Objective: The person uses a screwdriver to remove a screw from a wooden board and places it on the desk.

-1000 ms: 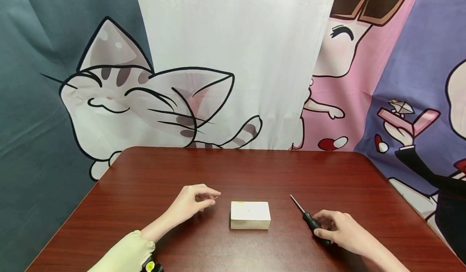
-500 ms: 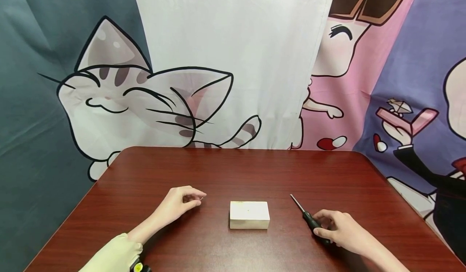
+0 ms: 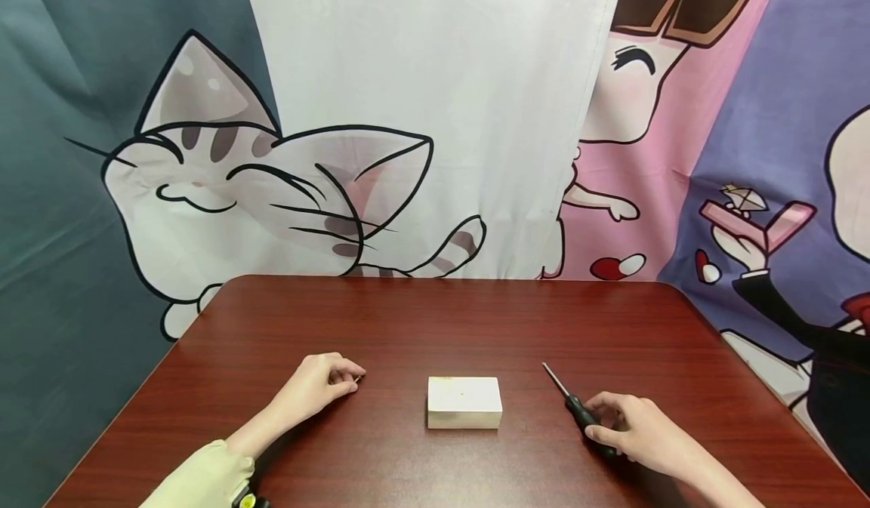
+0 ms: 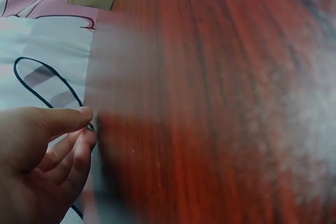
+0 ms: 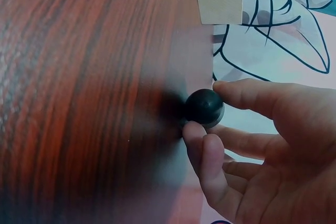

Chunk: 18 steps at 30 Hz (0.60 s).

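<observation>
Between its thumb and fingertips, my left hand (image 3: 316, 383) pinches a small metal screw (image 4: 90, 127); its round end peeks out in the left wrist view and the rest is hidden by the fingers. At the right, my right hand (image 3: 632, 426) grips the black handle of a screwdriver (image 3: 583, 414), whose thin metal shaft points away and to the left. The handle's rounded end (image 5: 204, 108) faces the right wrist camera, with thumb and fingers around it. A pale wooden block (image 3: 464, 403) lies flat between the two hands, with a small dark dot on its top face.
Everything lies on a reddish-brown wooden table (image 3: 435, 319) with rounded far corners. Behind its far edge hangs a cloth backdrop (image 3: 435, 115) with cartoon figures.
My left hand has moved left and slightly toward me, away from the wooden block, still pinching the screw. The right hand and the screwdriver have stayed in place.
</observation>
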Each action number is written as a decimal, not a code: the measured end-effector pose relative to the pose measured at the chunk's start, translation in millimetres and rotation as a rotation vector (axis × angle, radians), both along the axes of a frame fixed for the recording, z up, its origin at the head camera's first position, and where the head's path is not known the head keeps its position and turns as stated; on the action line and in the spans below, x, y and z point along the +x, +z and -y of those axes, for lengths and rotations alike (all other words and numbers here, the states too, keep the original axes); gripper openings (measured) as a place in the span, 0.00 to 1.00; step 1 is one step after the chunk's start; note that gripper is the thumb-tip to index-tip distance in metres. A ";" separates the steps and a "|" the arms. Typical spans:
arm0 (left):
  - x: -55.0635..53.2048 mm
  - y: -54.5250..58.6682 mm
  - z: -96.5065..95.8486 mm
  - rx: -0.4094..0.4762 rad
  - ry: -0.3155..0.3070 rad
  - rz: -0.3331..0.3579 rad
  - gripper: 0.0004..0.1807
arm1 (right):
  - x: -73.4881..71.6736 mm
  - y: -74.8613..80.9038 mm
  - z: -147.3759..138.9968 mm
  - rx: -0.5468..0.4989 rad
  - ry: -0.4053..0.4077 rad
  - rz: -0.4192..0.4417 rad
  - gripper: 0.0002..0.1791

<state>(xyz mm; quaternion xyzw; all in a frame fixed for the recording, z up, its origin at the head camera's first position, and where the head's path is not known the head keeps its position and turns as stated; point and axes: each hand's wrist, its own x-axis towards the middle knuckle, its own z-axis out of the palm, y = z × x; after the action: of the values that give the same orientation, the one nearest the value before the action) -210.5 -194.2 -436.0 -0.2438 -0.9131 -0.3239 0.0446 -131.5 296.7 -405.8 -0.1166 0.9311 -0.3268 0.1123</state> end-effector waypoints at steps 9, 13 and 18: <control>1.4 0.4 -0.6 -0.035 0.020 -0.014 0.08 | -0.2 -0.4 -0.3 -0.001 0.007 0.003 0.19; 1.8 -1.0 -0.6 -0.037 0.027 -0.019 0.08 | -0.3 -0.3 -0.8 0.001 0.008 0.006 0.19; 2.6 -2.9 -0.5 -0.026 0.027 -0.024 0.09 | -0.1 0.0 -0.8 0.003 0.007 0.007 0.20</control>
<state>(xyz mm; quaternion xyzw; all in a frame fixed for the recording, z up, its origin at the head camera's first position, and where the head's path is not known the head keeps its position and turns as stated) -207.8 -193.7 -438.9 -0.2360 -0.9197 -0.3085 0.0566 -131.5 297.5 -405.8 -0.1187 0.9308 -0.3254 0.1170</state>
